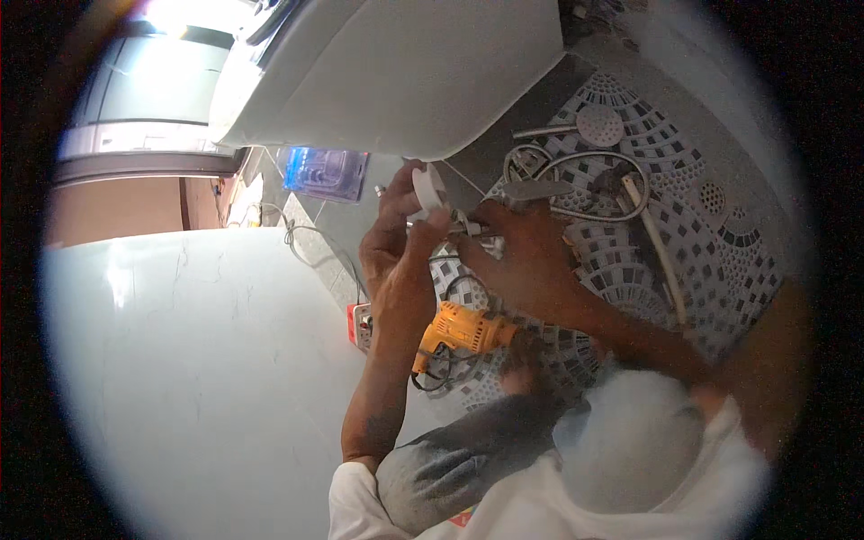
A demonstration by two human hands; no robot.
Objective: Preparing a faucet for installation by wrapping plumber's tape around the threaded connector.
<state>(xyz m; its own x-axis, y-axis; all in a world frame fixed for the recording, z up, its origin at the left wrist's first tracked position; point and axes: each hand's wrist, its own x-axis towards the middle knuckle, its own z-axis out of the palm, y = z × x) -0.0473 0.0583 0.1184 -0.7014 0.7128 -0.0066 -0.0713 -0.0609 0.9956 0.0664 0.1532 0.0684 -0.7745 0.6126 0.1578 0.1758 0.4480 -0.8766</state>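
Note:
My left hand [396, 243] is closed on a white tape roll [428, 187], held upright above the tiled floor. Just right of it my right hand [522, 247] has bent fingers around a small shiny metal fitting [468, 227], which sits against my left thumb; its exact shape is partly hidden by both hands. A flat grey metal piece [535, 189] lies just beyond my right fingers. Below my hands, an orange corded drill [463, 328] rests on the floor near my foot.
A shower head [598, 124], coiled metal hose [643, 175], pale tube [657, 252] and small drain grate [712, 196] lie on mosaic tiles. A blue plastic package [324, 171], red power strip [358, 326] and cable are at left, between white panels [180, 360] [405, 72].

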